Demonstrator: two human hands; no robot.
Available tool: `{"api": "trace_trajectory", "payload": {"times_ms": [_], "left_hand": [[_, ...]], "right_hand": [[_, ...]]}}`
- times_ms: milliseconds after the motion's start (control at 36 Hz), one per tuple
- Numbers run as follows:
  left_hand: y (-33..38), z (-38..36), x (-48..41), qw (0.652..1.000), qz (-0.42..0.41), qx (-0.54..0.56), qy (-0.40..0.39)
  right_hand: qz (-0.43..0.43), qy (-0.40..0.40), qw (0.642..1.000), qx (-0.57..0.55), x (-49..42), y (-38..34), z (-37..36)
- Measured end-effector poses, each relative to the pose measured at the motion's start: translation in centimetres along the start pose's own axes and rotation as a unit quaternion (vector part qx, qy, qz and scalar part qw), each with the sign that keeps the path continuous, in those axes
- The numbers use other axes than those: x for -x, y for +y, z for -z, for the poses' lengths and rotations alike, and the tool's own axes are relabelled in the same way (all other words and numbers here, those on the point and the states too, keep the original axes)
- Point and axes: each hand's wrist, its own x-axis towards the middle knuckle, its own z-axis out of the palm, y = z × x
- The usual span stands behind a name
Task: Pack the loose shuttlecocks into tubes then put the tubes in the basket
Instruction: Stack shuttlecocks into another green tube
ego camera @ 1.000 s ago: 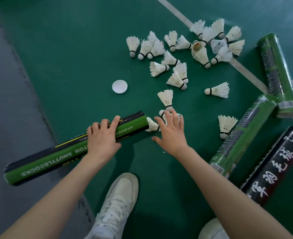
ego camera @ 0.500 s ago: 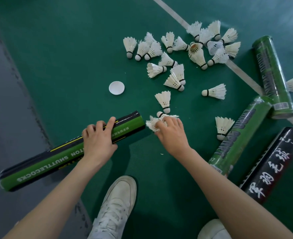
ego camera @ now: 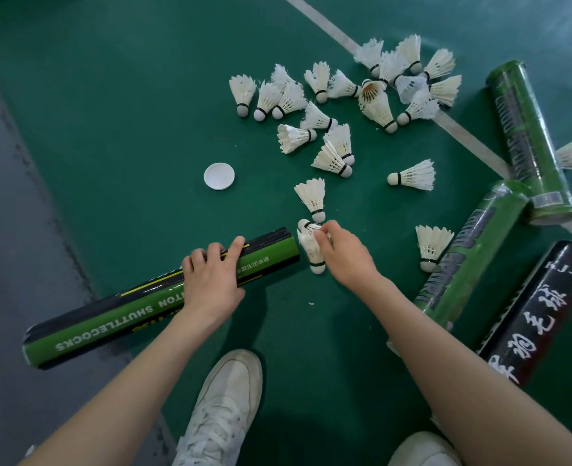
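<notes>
Left hand (ego camera: 210, 280) grips the tube (ego camera: 110, 317) lying on the green floor (ego camera: 110, 112), fingers curled over it; right hand (ego camera: 345, 253) pinches a shuttlecock (ego camera: 311, 248) just beside the tube's open end; loose shuttlecocks (ego camera: 412, 174) lie scattered beyond; spare tubes (ego camera: 533, 142) lie at right.

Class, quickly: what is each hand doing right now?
Left hand: grips the green-and-black shuttlecock tube.
Right hand: pinches a shuttlecock beside the tube's open end.
</notes>
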Motion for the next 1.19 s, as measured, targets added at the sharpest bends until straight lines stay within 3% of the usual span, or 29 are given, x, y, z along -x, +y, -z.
{"api": "trace_trajectory", "payload": {"times_ms": [83, 167, 222, 389, 667, 833, 944, 1083, 1194], "left_hand": [[0.3, 0.2, -0.3, 1.000, -0.002, -0.005, 0.002], [0.7, 0.3, -0.3, 1.000, -0.003, -0.001, -0.005], [0.8, 0.3, -0.4, 1.000, 0.001, 0.006, -0.009], [1.2, 1.1, -1.3, 0.999, 0.014, 0.022, -0.024], [1.0, 1.8, -3.1, 0.999, 0.002, 0.031, -0.018], [1.3, 2.0, -3.7, 0.999, -0.002, 0.038, 0.000], [1.9, 2.1, -3.7, 0.999, -0.015, 0.025, 0.023], [3.0, 2.2, -3.1, 0.998, -0.033, 0.010, 0.053], [4.0, 2.4, -2.6, 0.996, -0.049, 0.008, 0.076]], "right_hand": [[0.009, 0.034, 0.998, -0.060, -0.2, 0.1, 0.5], [0.028, 0.162, 0.977, -0.134, -0.5, 0.1, 1.1], [0.035, 0.198, 0.970, -0.137, -1.0, -0.3, 1.6], [0.044, 0.081, 0.994, -0.054, -4.0, -1.1, 1.3], [0.045, -0.011, 0.996, 0.082, -8.4, -2.7, 2.0], [0.050, 0.093, 0.976, 0.193, -8.2, -1.7, 2.1], [0.014, 0.128, 0.992, 0.004, -6.0, -0.6, 3.0], [0.108, 0.304, 0.930, -0.174, -2.2, 0.4, 4.2], [0.108, 0.308, 0.907, -0.268, 0.3, 0.7, 4.8]]}}
